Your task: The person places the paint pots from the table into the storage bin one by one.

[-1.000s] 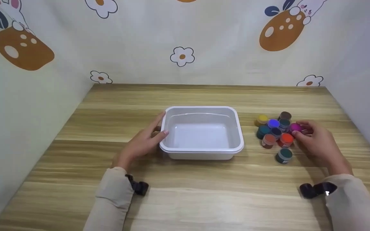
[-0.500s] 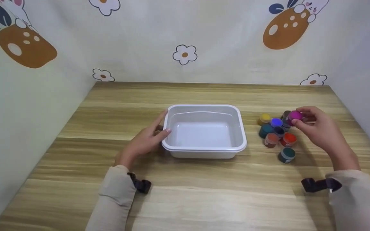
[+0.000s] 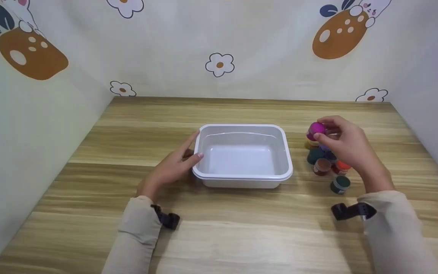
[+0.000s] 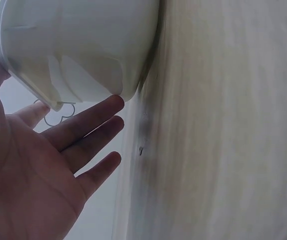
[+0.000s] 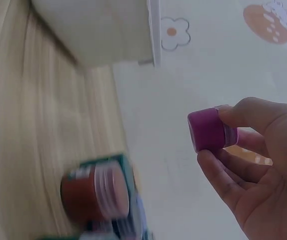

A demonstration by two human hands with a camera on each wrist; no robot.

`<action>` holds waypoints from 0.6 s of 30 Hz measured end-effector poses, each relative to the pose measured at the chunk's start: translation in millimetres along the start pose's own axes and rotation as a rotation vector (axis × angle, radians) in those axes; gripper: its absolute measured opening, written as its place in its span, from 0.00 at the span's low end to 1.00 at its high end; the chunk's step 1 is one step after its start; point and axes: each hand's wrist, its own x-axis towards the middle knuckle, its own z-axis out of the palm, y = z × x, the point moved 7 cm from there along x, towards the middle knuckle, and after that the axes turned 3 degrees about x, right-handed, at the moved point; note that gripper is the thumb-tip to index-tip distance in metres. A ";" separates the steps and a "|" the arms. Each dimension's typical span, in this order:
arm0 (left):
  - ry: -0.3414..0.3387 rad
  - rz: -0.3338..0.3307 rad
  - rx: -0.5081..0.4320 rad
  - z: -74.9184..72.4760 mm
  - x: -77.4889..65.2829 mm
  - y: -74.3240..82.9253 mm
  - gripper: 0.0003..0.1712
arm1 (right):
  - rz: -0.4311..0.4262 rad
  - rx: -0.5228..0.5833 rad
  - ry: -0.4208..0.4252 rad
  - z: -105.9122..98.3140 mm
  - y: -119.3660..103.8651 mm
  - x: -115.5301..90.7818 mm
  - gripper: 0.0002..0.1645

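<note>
My right hand [image 3: 346, 140] pinches a small magenta paint pot [image 3: 316, 131] between thumb and fingertips. In the right wrist view the paint pot [image 5: 207, 131] is held up off the table, tilted on its side in that view. Below the hand, a cluster of paint pots [image 3: 322, 166] stands on the table, partly hidden by it. At the left end of a white plastic tub [image 3: 242, 182], my left hand [image 3: 171, 167] touches the rim with its thumb and index finger. The left wrist view shows the other fingers [image 4: 91, 122] of that hand fairly straight beside the tub wall.
One dark green paint pot [image 3: 340, 184] stands a little apart in front of the cluster. The wooden table [image 3: 219, 224] meets a printed backdrop [image 3: 165, 49] behind. Each wrist carries a black camera mount [image 3: 167, 219] over a beige sleeve [image 3: 133, 232].
My right hand has lifted the magenta paint pot out of the cluster and carried it left, over the yellow pot. The left hand stays at the tub.
</note>
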 end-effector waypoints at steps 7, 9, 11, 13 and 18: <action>-0.002 -0.026 0.009 0.2 -0.2 -0.2 0.41 | -0.055 0.066 -0.064 36.1 -35.1 16.2 0.26; -0.001 -0.026 0.010 0.0 -0.2 -0.2 0.41 | -0.074 0.077 -0.082 48.4 -43.3 21.5 0.24; 0.001 -0.024 0.010 -0.2 -0.1 -0.3 0.42 | -0.075 0.090 -0.110 61.5 -49.7 26.2 0.24; 0.002 -0.021 0.013 -0.3 0.1 -0.4 0.42 | -0.080 0.095 -0.135 74.4 -55.9 30.8 0.23; 0.003 -0.044 0.018 -0.5 -0.5 -1.9 0.42 | -0.099 0.101 -0.194 105.8 -75.4 39.9 0.23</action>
